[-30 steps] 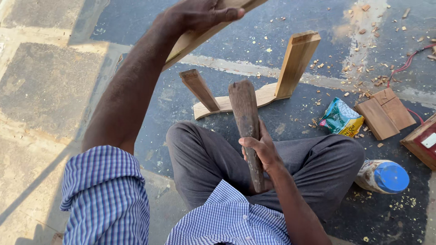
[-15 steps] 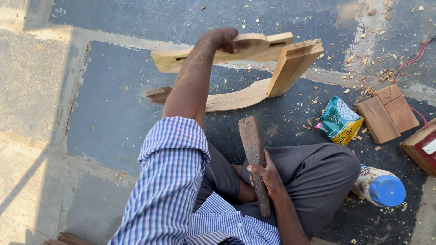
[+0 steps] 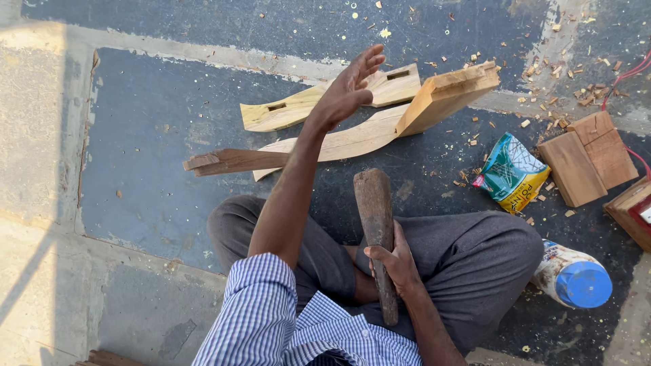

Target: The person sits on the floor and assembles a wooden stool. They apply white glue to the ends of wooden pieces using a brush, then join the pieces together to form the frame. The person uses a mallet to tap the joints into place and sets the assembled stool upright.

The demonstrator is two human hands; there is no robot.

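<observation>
I sit cross-legged on a dark stone floor. My right hand [image 3: 395, 261] grips a worn wooden mallet [image 3: 373, 210] by its handle, head pointing away from me above my lap. My left hand [image 3: 349, 88] is raised with fingers spread, holding nothing, just above a curved pale wooden piece with slots [image 3: 285, 114] lying on the floor. Beyond it lies a joined curved wooden frame [image 3: 352, 139] with a thick block end [image 3: 447, 95] and a darker leg [image 3: 230, 161].
A green and yellow packet [image 3: 512, 173] lies to the right. Brown wooden blocks [image 3: 586, 156] and a red-edged box [image 3: 634, 213] sit further right. A white bottle with a blue cap [image 3: 573, 278] lies by my knee. Wood chips litter the floor.
My left hand has set the slotted curved piece down on the floor and let go, fingers now spread. The mallet has stayed in my right hand.
</observation>
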